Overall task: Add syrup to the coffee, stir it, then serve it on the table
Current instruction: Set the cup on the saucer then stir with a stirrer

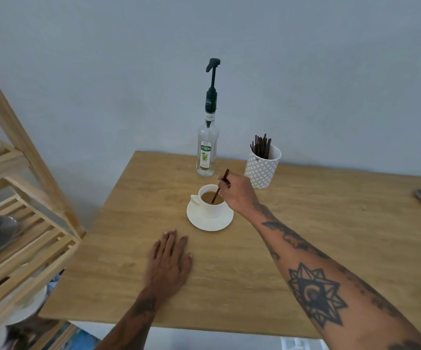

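Currently the right hand (237, 194) is pinching a dark stirrer (220, 187) between closed fingers (223, 184), its lower end sitting in the coffee (210, 197). Stirrer is leaning, top tilting toward the far right. The cup (210, 201) is standing on a white saucer (209, 218) mid-desk (280, 248), handle pointing left. Left hand (170, 260) is lying flat on the desk, fingers spread open, holding nothing, near side of the saucer and apart from it. Syrup bottle (207, 152) with pump is standing upright just beyond the cup. A patterned holder (262, 168) with more stirrers is sitting to the right of the bottle, beside the right hand.
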